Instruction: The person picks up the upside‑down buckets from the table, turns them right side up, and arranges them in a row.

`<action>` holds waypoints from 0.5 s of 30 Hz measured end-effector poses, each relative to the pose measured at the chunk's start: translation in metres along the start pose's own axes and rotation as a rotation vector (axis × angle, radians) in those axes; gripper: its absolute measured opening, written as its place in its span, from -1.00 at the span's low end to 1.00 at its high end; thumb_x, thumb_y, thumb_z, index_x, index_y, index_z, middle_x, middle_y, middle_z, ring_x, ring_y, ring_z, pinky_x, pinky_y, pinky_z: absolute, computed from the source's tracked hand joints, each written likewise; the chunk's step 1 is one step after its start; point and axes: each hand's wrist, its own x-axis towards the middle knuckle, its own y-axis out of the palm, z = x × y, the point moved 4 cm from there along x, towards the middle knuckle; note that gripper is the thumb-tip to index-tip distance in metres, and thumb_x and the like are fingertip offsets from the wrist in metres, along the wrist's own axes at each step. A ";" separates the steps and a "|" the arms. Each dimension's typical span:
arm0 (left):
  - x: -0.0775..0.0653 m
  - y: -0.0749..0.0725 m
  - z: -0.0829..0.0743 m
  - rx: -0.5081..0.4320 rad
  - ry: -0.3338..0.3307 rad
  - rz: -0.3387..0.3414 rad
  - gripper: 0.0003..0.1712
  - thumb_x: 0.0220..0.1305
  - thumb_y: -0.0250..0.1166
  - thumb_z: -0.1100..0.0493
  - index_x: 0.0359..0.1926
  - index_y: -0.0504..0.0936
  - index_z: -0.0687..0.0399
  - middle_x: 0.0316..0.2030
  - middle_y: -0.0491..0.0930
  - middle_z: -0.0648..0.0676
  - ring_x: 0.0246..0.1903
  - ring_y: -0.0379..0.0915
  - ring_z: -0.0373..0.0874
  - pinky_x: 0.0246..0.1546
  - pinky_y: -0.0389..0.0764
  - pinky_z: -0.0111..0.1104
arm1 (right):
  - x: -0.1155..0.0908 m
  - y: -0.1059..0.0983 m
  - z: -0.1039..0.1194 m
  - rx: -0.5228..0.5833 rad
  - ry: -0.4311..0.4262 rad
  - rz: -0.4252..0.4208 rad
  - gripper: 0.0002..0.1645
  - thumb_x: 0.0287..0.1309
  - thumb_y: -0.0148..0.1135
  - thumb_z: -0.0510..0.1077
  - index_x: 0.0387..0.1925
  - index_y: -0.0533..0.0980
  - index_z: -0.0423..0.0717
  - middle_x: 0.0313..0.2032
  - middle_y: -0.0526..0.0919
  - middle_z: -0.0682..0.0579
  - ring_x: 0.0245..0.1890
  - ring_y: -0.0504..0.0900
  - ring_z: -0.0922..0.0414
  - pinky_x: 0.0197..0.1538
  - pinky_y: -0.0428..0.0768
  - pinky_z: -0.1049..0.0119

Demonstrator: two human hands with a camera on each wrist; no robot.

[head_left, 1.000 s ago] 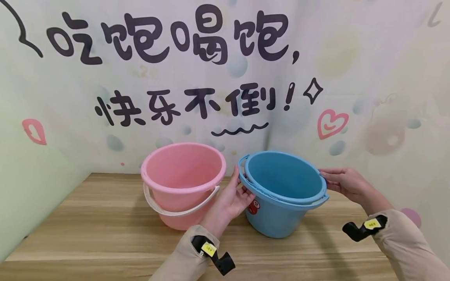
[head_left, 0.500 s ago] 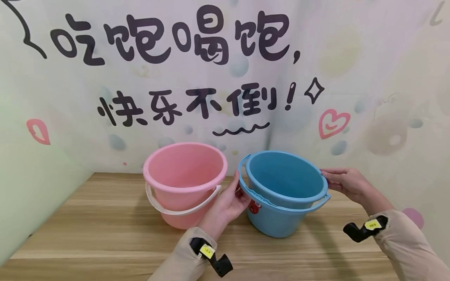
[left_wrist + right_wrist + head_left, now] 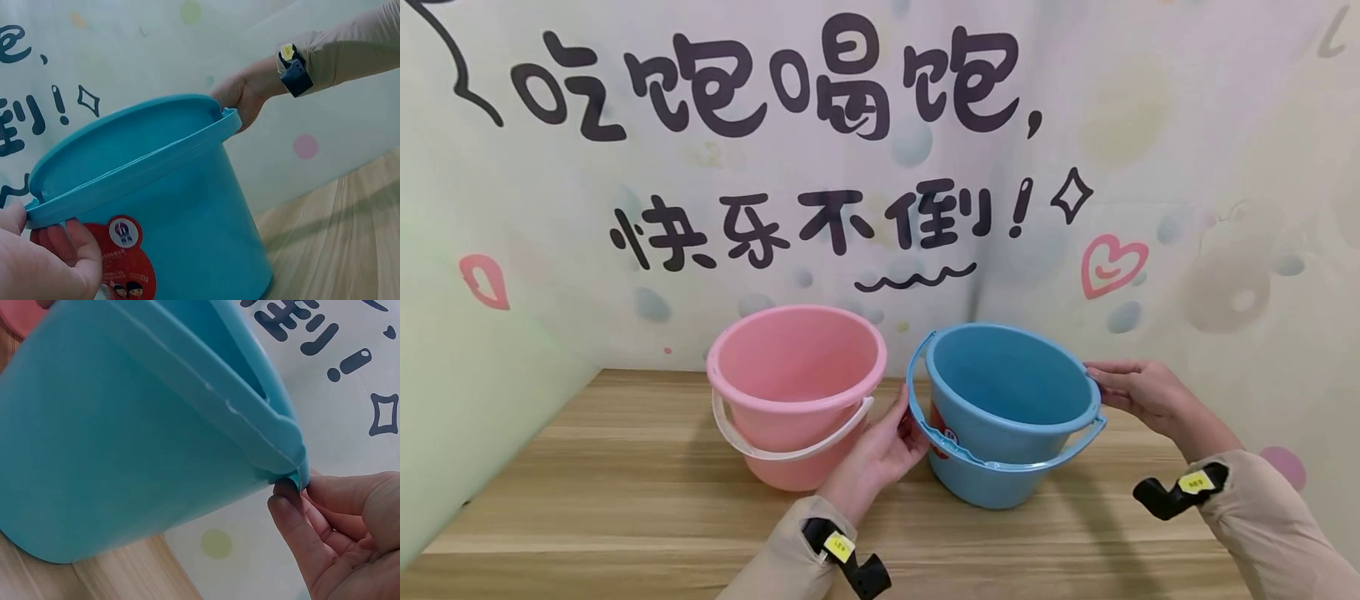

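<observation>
A blue plastic bucket (image 3: 992,487) stands tilted on the table's right half, its mouth turned to the left and front. Its blue handle (image 3: 1022,467) hangs below the rim across the front. My left hand (image 3: 876,454) holds that handle at its left side, thumb up. With thumb and fingers my right hand (image 3: 1142,396) pinches the bucket's right rim beside the handle joint. The right wrist view shows thumb and fingertips of this hand (image 3: 350,531) meeting at the rim. A red sticker (image 3: 128,262) marks the bucket's wall, partly behind my left fingers.
Left of the blue bucket stands a pink bucket (image 3: 782,421), upright, its white handle (image 3: 797,454) lowered at the front. Both rest on a wood-grain table (image 3: 587,500). Behind is a printed backdrop (image 3: 1075,100) with dark lettering; a pale green wall borders the left.
The blue handle has swung down and away from the rim at the front, with my left hand moving slightly down and left. My right hand keeps its place on the rim.
</observation>
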 end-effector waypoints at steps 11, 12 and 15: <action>0.009 -0.013 0.011 0.076 0.004 -0.066 -0.65 0.25 0.17 -0.01 -0.12 0.45 0.18 -0.28 0.39 0.07 -0.23 0.32 -0.12 -0.18 0.45 -0.37 | -0.002 0.001 0.000 0.016 -0.005 -0.006 -0.82 0.19 0.15 -0.21 -0.26 0.66 0.01 -0.31 0.67 0.10 -0.28 0.66 0.12 -0.21 0.58 0.33; 0.010 -0.013 0.012 0.080 0.006 -0.076 -0.63 0.24 0.17 -0.01 -0.10 0.44 0.19 -0.27 0.39 0.08 -0.21 0.32 -0.11 -0.16 0.45 -0.35 | -0.002 0.001 0.000 0.019 -0.006 -0.005 -0.82 0.19 0.15 -0.21 -0.26 0.66 0.02 -0.31 0.67 0.10 -0.29 0.66 0.12 -0.21 0.58 0.33; 0.011 -0.016 0.015 0.089 0.015 -0.100 -0.60 0.24 0.18 0.00 -0.07 0.43 0.22 -0.25 0.38 0.11 -0.18 0.31 -0.08 -0.11 0.44 -0.31 | -0.002 0.001 0.001 0.020 -0.012 -0.005 -0.81 0.19 0.15 -0.21 -0.28 0.66 0.05 -0.31 0.67 0.11 -0.29 0.66 0.14 -0.21 0.58 0.33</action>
